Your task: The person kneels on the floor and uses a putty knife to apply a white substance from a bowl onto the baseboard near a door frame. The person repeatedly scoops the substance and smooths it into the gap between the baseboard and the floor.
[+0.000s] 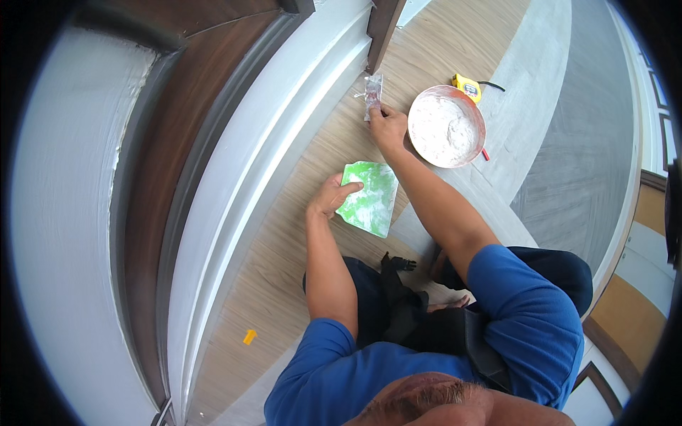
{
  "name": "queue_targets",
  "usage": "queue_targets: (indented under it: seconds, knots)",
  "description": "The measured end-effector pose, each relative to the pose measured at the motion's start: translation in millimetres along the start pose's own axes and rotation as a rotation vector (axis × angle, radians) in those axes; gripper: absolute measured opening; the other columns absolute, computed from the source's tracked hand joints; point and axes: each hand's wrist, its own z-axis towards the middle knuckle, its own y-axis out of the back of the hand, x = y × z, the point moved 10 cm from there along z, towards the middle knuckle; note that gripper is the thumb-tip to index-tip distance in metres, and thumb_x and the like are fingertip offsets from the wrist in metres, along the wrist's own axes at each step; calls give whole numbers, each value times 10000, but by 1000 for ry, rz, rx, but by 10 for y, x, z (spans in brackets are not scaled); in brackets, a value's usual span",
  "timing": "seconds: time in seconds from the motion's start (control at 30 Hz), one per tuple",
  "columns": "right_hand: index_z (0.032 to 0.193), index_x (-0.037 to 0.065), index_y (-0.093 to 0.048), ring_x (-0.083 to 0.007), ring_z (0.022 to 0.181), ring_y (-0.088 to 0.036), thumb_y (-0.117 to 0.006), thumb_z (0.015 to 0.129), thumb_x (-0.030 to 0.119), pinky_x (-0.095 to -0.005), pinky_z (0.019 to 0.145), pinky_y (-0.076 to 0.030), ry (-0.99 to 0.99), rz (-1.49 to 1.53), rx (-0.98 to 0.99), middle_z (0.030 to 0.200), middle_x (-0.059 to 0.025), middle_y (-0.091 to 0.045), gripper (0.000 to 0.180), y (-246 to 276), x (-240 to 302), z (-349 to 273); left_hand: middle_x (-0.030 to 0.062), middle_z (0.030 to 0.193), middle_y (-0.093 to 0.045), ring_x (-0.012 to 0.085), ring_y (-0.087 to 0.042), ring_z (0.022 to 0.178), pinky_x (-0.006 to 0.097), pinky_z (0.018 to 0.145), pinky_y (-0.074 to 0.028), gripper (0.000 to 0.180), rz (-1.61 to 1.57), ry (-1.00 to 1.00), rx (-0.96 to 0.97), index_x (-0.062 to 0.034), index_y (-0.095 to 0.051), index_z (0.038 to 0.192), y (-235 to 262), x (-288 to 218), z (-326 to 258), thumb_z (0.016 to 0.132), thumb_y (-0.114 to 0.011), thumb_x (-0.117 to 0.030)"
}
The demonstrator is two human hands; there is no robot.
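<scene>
The left grip (332, 197) is closed on the left edge of a green board (369, 200), thumb on the upper face, fingers mostly hidden beneath. The board is blotched with white and held over the wood-look floor (284, 241), in front of the person's knees.

The right grip (388, 129) reaches farther forward. It is closed on the near end of a flat silvery strip (374, 91), thumb and fingers drawn together; how the fingers sit under it cannot be told. The strip points away from the person, its far end near the foot of a brown post (381, 32). It carries whitish smears, and its exact kind is unclear.

Just right of the right grip stands a round bowl (476, 113), holding white paste (444, 126) with an uneven, stirred surface. Beside its far right edge is a yellow tape measure (467, 87) with a black strap (492, 86); near its lower right edge lies a small red thing (486, 154), too small to name.

White moulding (249, 135) curves along the left, next to brown woodwork (160, 177). A yellow arrow (250, 336) marks the floor at the lower left. Grey flooring (582, 121) spreads to the right. The person wears a blue shirt (526, 298) and dark trousers.
</scene>
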Motion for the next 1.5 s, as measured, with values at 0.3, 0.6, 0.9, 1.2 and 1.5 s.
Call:
queue_targets:
  seconds: [0.3, 0.6, 0.9, 1.2, 1.5]
  knots:
    - [1015, 2, -726, -353, 801, -682, -697, 778, 191, -432, 780, -528, 170, -86, -249, 874, -201, -700, 304, -57, 177, 4, 51, 1007, -716, 131, -670, 856, 284, 766, -539, 247, 13, 21, 33, -14, -678, 1120, -48, 0, 70, 894, -699, -112]
    - [1005, 34, -602, -384, 805, -670, -672, 766, 163, -470, 774, -512, -25, -109, -157, 832, -196, -683, 281, -152, 260, -121, 48, 1010, -717, 127, -670, 858, 286, 768, -539, 227, -32, 0, 58, -16, -681, 1115, -55, 16, 70, 909, -687, -112]
    - [1024, 18, -582, -421, 882, -671, -662, 765, 154, -487, 826, -502, -73, -77, -178, 887, -231, -688, 304, -276, 340, -30, 37, 1014, -719, 122, -670, 876, 284, 788, -536, 230, -27, 18, 51, -31, -691, 1119, -100, -49, 19, 896, -696, -89]
    - [1032, 5, -576, -415, 945, -663, -681, 757, 158, -475, 867, -494, -144, -118, -166, 954, -246, -686, 332, -314, 414, 17, 35, 998, -721, 120, -671, 858, 282, 788, -531, 209, -47, -17, 74, -28, -698, 1097, -122, -75, -4, 897, -691, -89]
    - [1030, -3, -581, -424, 953, -659, -692, 752, 169, -466, 871, -497, -143, -143, -180, 988, -250, -684, 345, -349, 422, 66, 31, 993, -721, 116, -668, 858, 274, 778, -526, 202, -47, -59, 73, -30, -700, 1091, -155, -161, -58, 900, -689, -94]
